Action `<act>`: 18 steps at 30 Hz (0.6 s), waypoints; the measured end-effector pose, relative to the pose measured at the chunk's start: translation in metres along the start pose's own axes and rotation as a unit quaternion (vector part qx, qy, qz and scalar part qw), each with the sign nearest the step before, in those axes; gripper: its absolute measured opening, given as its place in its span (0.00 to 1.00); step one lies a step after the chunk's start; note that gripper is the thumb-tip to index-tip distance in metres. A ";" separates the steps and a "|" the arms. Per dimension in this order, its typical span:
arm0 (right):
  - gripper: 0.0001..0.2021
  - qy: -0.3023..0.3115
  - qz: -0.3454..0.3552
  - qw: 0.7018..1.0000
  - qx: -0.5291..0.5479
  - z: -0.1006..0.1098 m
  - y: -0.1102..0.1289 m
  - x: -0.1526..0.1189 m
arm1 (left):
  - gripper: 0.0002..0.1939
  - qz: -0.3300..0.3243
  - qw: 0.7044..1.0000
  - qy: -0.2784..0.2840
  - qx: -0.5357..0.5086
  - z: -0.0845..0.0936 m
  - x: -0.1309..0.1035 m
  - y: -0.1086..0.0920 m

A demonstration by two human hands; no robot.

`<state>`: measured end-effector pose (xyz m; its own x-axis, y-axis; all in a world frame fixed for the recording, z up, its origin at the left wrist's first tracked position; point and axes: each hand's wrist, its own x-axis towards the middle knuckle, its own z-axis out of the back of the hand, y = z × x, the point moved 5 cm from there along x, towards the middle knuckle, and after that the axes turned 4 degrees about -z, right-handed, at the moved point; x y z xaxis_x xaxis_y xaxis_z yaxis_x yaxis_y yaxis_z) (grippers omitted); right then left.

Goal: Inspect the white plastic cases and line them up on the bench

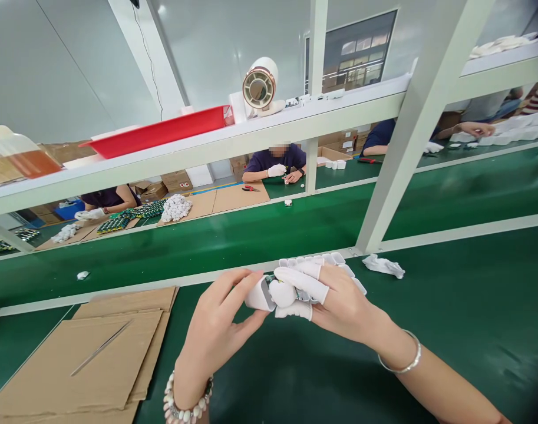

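Observation:
Between thumb and fingers, my left hand (pixel 222 315) grips a white plastic housing (pixel 258 296), its open end turned to the right. My right hand (pixel 334 300), with white finger cots on several fingers, pinches a rounded white part (pixel 283 294) right at that opening. A bit of green circuit board (pixel 269 278) shows between the two pieces. Whether the rounded part is inside the housing's mouth or only touching it, I cannot tell. Behind my right hand stand rows of white housings (pixel 337 258), partly hidden by my fingers.
Tweezers (pixel 101 348) lie on stacked cardboard (pixel 96 377) at left. A crumpled white glove or cloth (pixel 383 266) rests at right. Beyond the rail, a green conveyor belt (pixel 207 241) carries small white parts. Overhead, a shelf holds a red tray (pixel 162 133). Co-workers sit opposite.

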<state>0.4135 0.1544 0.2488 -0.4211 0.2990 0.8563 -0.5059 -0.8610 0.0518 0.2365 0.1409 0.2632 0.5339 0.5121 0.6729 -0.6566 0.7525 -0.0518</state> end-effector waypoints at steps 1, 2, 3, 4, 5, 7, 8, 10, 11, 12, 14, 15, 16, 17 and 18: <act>0.21 0.003 0.000 1.000 -0.005 -0.001 0.000 -0.001 | 0.20 0.001 1.000 0.001 -0.001 -0.001 -0.001 0.000; 0.21 0.005 -0.001 1.000 -0.009 -0.002 0.000 -0.001 | 0.20 0.003 1.000 0.003 -0.002 -0.001 -0.001 0.000; 0.21 0.006 -0.003 1.000 -0.014 -0.002 0.000 -0.002 | 0.20 0.005 1.000 0.005 -0.002 -0.002 -0.002 0.000; 0.21 0.007 -0.005 1.000 -0.018 -0.003 0.000 -0.002 | 0.20 0.007 1.000 0.006 -0.001 -0.002 -0.002 0.000; 0.21 0.008 -0.006 1.000 -0.023 -0.003 0.000 -0.003 | 0.20 0.009 1.000 0.007 0.000 -0.002 -0.002 0.000; 0.20 0.011 -0.007 0.999 -0.035 -0.002 0.001 -0.004 | 0.20 0.012 1.000 0.009 0.005 -0.003 -0.002 0.000; 0.19 0.013 -0.007 0.999 -0.041 -0.002 0.002 -0.004 | 0.20 0.014 1.000 0.011 0.008 -0.003 -0.002 0.000; 0.18 0.020 -0.005 0.999 -0.051 -0.001 0.003 -0.003 | 0.20 0.015 1.000 0.016 0.011 -0.003 -0.001 0.000; 0.17 0.023 -0.005 0.998 -0.054 0.000 0.003 -0.003 | 0.20 0.014 1.000 0.019 0.012 -0.004 -0.001 0.000; 0.17 0.026 -0.006 0.998 -0.057 0.000 0.004 -0.002 | 0.19 0.012 1.000 0.021 0.012 -0.004 -0.001 -0.001; 0.15 0.033 -0.009 0.998 -0.057 0.000 0.004 -0.002 | 0.19 0.009 1.000 0.024 0.011 -0.004 -0.001 -0.001; 0.15 0.038 -0.012 0.998 -0.057 -0.001 0.004 -0.002 | 0.19 0.008 1.000 0.025 0.010 -0.004 -0.002 -0.001; 0.14 0.045 -0.015 0.997 -0.058 -0.003 0.004 -0.002 | 0.19 0.007 1.000 0.026 0.009 -0.005 -0.002 -0.001; 0.14 0.054 -0.019 0.997 -0.059 -0.005 0.003 -0.003 | 0.19 0.008 1.000 0.028 0.007 -0.005 -0.002 -0.001; 0.15 0.063 -0.023 0.996 -0.061 -0.007 0.003 -0.004 | 0.19 0.009 1.000 0.029 0.005 -0.006 -0.003 -0.001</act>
<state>0.4087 0.1534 0.2424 -0.4823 0.3924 0.7832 -0.6108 -0.7915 0.0204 0.2390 0.1407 0.2574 0.5512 0.5496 0.6278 -0.6716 0.7387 -0.0572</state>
